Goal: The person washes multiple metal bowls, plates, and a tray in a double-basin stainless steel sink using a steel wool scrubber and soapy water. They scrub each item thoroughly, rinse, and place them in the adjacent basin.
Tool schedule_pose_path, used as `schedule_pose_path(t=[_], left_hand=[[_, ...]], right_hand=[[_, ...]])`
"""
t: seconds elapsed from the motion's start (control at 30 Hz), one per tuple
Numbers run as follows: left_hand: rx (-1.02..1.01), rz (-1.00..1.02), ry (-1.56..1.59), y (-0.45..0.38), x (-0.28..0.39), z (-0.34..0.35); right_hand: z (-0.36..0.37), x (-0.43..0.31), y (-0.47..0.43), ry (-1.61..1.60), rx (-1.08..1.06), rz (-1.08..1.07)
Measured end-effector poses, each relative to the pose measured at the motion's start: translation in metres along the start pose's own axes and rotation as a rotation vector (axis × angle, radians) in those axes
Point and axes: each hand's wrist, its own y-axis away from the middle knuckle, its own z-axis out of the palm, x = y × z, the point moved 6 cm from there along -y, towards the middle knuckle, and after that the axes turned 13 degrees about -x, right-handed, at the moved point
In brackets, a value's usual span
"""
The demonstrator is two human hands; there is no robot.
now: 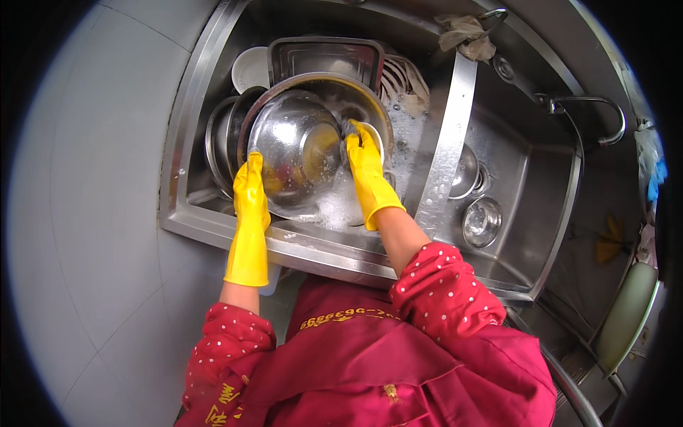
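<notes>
Both hands wear yellow rubber gloves. My left hand grips the near left rim of a shiny stainless steel bowl, which lies tilted inside a larger steel basin in the left sink. At the bowl's right side, my right hand presses a grey scouring pad, seemingly of steel wool, against the metal. A white dish edge shows just behind the right glove. Suds lie around the bowl's near side. The fingertips of my right hand are partly hidden.
Behind the basin stand a rectangular metal tray, a white bowl and stacked dishes in foamy water. A steel divider separates the right sink, which holds a small metal bowl and a curved faucet at its edge.
</notes>
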Motion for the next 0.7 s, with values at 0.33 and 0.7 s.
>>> schedule_pose_path(t=[0.33, 0.7], left_hand=[[0.216, 0.146, -0.577, 0.005, 0.018, 0.005], [0.041, 0.448, -0.548, 0.032, 0.077, 0.002]], right_hand=[[0.039, 0.019, 0.056, -0.150, 0.107, 0.072], [0.009, -0.013, 0.122, -0.230, -0.083, 0.321]])
